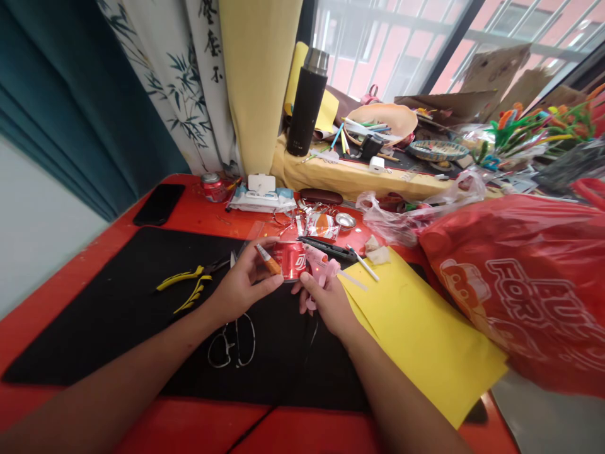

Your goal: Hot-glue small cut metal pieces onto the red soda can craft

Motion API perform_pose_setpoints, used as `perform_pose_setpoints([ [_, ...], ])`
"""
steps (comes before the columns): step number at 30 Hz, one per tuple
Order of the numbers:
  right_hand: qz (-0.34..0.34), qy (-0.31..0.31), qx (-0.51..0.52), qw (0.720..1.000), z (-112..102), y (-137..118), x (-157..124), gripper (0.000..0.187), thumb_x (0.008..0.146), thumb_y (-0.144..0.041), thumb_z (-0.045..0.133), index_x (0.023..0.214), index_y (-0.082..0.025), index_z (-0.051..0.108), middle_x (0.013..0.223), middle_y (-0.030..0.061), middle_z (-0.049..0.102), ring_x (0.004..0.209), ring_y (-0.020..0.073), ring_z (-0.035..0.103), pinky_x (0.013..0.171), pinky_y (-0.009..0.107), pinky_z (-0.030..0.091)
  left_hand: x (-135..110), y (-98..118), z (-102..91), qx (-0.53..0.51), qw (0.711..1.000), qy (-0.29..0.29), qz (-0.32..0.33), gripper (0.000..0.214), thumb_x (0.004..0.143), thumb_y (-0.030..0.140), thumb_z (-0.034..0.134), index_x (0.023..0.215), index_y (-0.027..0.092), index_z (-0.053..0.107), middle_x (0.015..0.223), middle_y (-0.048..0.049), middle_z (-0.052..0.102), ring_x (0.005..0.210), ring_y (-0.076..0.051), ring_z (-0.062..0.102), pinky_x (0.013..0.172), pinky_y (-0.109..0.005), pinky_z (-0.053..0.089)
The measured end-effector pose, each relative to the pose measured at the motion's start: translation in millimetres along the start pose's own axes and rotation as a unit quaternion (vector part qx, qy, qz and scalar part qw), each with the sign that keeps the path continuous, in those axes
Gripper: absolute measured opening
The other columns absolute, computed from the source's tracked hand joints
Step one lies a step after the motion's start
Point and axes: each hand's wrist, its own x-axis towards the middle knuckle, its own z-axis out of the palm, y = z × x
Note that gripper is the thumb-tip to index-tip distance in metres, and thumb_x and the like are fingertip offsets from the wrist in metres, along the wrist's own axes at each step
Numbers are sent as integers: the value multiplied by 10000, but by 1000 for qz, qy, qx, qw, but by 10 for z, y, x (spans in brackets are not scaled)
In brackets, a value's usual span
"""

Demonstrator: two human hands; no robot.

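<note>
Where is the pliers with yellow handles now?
In the head view, the yellow-handled pliers lie on the black mat, left of the left hand.

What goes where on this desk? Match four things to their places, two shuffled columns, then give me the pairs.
Things:
1. red Coca-Cola can
2. yellow-handled pliers
3. black smartphone
4. black vacuum flask

Places:
A. yellow cloth on the ledge
B. black mat
C. between the left hand and right hand
D. red tabletop beyond the mat

Pairs: 1-C, 2-B, 3-D, 4-A
</note>
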Motion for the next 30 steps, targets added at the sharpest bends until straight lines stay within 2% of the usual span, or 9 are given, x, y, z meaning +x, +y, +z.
perform_pose_setpoints([
  [8, -10, 2, -3, 1000, 5, -18, -4, 565, 931, -778, 780, 918, -215, 731, 601, -34, 670, 423, 111, 567, 409, 205, 408, -12, -12, -10, -1, 1000, 3, -9, 646, 925, 396, 909, 1480, 292, 596, 1478, -122, 668, 1262, -296, 704, 1039, -410, 618],
  [13, -9, -1, -14, 1000, 12, -17, -5, 578, 925, -791, 779, 874, -217, 727, 603, -26, 671, 432, 117, 580, 413, 212, 415, -29, -58, -23, -22, 999, -21, -30, 776, 899, 384, 938, 1564, 338, 541, 1549, -120, 631, 1319, -315, 698, 1049, -413, 624],
  [17, -12, -5, -28, 1000, 25, -17, -6, 586, 918, -801, 778, 872, -219, 726, 595, -25, 664, 434, 122, 580, 415, 218, 416, -40, -73, -11, -11, 999, -9, -31, 809, 879, 387, 951, 1575, 336, 542, 1577, -122, 613, 1363, -330, 678, 1097, -438, 609],
  [22, -7, 6, -27, 1000, 32, 7, 0, 582, 922, -790, 777, 957, -210, 746, 618, -16, 685, 435, 123, 586, 417, 221, 427, -31, -42, -3, 6, 999, 9, -31, 813, 871, 410, 949, 1575, 322, 552, 1609, -126, 590, 1411, -342, 638, 1152, -470, 577],
  [26, -8, 53, 8, 999, 20, 57, 15, 627, 932, -790, 758, 1145, -200, 757, 661, -7, 727, 409, 119, 570, 391, 216, 413, 7, -20, -43, 4, 999, 9, -30, 810, 866, 418, 949, 1572, 322, 565, 1613, -123, 591, 1460, -359, 600, 1180, -483, 553],
  [27, -7, 65, 17, 998, 17, 72, 20, 624, 938, -791, 749, 1131, -198, 757, 647, -7, 723, 400, 117, 562, 384, 213, 406, 18, -19, -57, 2, 999, 9, -30, 802, 867, 415, 947, 1570, 324, 571, 1617, -119, 588, 1473, -361, 588, 1187, -483, 546],
  [30, -6, 95, 42, 995, 16, 105, 27, 610, 949, -799, 729, 902, -191, 727, 577, 5, 691, 380, 110, 542, 369, 204, 386, 47, -33, -97, -5, 999, 10, -40, 785, 865, 407, 943, 1567, 333, 600, 1638, -105, 571, 1480, -357, 575, 1207, -483, 519],
])
